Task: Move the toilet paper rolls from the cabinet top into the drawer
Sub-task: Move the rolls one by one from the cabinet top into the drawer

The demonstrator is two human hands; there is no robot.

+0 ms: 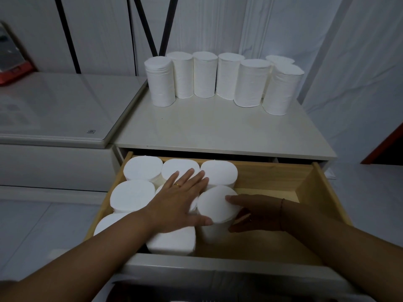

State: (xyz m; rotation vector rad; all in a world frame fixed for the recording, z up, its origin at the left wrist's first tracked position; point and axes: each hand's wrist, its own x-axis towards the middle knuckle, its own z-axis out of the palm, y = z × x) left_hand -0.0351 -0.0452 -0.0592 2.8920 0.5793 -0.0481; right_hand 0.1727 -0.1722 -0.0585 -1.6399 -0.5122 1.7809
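Seating one roll [218, 205] in the drawer [305, 184]: right hand [255, 214] clasped round its side, left hand [181, 201] spread flat on neighbours. Seven rolls [224, 79] stand on the cabinet top [218, 129]. Likely light, squashy (grip sidewall gently, not ends).

Drawer [305, 184] interior: bare light wood, matt, grain visible; its front panel is smooth off-white laminate. Cabinet top [218, 127]: smooth cream surface, faint sheen. Toilet paper rolls [205, 75]: soft matt white paper, lightly textured sides. Appliance lid [54, 110] beside: glossy, glass-like, reflective.
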